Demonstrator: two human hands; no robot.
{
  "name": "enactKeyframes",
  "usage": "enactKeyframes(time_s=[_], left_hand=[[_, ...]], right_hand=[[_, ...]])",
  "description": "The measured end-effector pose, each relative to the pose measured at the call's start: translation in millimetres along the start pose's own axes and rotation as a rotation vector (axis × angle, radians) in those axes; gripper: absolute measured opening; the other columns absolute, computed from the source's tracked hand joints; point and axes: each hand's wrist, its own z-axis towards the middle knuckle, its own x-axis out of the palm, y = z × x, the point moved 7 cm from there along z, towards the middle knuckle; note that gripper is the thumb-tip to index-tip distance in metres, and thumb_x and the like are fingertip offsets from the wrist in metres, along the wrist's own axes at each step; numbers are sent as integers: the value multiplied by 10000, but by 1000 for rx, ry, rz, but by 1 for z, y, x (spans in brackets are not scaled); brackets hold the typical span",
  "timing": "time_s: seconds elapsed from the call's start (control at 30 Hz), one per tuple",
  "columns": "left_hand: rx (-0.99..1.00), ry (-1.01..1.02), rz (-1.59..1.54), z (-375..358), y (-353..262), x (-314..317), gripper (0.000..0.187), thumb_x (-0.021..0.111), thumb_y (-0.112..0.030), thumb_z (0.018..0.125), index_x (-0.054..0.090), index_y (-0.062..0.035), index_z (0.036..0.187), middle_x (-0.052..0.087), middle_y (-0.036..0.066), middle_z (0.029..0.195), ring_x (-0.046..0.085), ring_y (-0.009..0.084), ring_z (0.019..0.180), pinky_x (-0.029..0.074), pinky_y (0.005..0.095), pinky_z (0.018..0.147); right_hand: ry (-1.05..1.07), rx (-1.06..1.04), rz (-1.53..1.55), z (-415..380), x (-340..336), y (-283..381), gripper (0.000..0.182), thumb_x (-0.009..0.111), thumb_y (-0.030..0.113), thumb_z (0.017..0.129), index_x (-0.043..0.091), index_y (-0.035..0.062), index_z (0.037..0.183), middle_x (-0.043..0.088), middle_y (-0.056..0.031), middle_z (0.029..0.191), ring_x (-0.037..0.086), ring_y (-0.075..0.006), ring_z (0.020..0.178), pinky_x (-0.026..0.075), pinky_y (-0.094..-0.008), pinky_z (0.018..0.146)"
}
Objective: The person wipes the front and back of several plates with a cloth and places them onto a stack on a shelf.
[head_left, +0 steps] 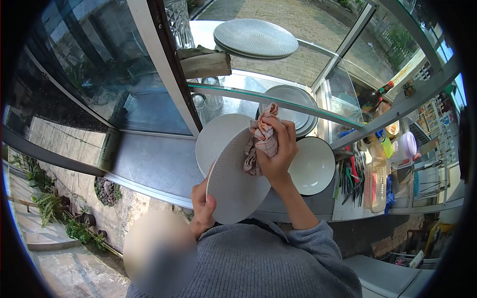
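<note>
View: head camera, looking down on both hands over a metal counter (pixel 149 161).
Left hand (pixel 202 209): fingers closed on the edge of a patterned plate, at its lower left.
Patterned plate (pixel 231 191): held up at a steep tilt in front of the person, between the two hands.
Right hand (pixel 279 149): fingers bunched around a checked cloth, gripping it.
Checked cloth (pixel 263 136): crumpled, pressed to the plate's upper right part.
Pale plate (pixel 211 136): behind the patterned plate, partly covered by it.
Dark-rimmed bowl (pixel 315 169): just right of the right wrist.
Glass shelf: plates (pixel 256 36) stacked on top; clear glasses (pixel 213 97) below.
Far right: loose cutlery (pixel 348 181) beside a plastic basket (pixel 376 188).
</note>
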Motion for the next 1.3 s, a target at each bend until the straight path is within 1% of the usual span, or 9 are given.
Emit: enactKeyframes(time_s=[0.07,0.2,0.27,0.37,0.57,0.7,0.9,0.97,1.3], left_hand=[[14,28,39,-2,-2,5,853,395,-706,830,547,96,1077,627,119,902,586,161,786,450,284,660],[21,41,16,1,-1,5,844,395,-702,837,557,96,1060,629,110,897,587,162,790,452,288,667],[16,66,1,-2,14,-3,852,406,-604,855,409,112,1317,638,209,1067,639,255,947,474,328,832],[105,13,19,-1,5,-11,848,410,-593,854,411,123,1308,639,209,1063,640,242,944,476,323,823],[198,73,85,-4,-3,-5,827,415,-564,865,391,128,1318,670,199,884,661,218,746,486,297,716],[169,240,135,-3,1,8,812,408,-550,878,387,134,1315,663,209,842,655,216,706,482,289,688],[159,76,50,4,-5,-4,847,387,-588,864,419,147,1284,656,224,983,664,270,824,489,313,772],[116,-26,101,4,-9,-14,861,373,-739,821,563,83,995,619,100,861,582,160,780,450,291,657],[97,5,55,-1,-1,3,851,361,-710,850,507,85,1113,616,131,967,589,187,859,464,302,722]], right_hand=[[-113,37,57,6,-5,-2,513,753,249,598,617,139,1079,550,-75,946,587,-262,764,476,-348,610],[-86,-30,135,-12,-1,50,465,732,259,626,629,166,1070,555,-59,940,590,-241,738,478,-342,611],[63,-220,169,-35,7,74,414,704,278,660,640,195,1060,557,-39,931,590,-218,704,478,-336,603],[136,-420,48,-59,7,61,375,677,303,690,646,217,1054,558,-26,924,591,-202,682,477,-335,592],[-39,-9,2,-10,-12,-8,404,726,233,662,618,101,1028,551,-97,925,588,-266,789,483,-347,660],[-199,-30,103,3,-16,26,474,742,290,625,632,140,1061,557,-61,922,596,-243,746,484,-353,618],[92,-330,118,-64,3,66,463,744,317,642,632,203,1076,569,-56,942,589,-212,716,453,-323,571],[123,-354,41,-80,5,44,446,742,316,631,636,228,1055,574,-54,949,584,-190,705,437,-308,549],[-106,73,75,-5,-10,16,403,696,200,657,624,90,1038,549,-111,948,590,-279,775,491,-359,667]])
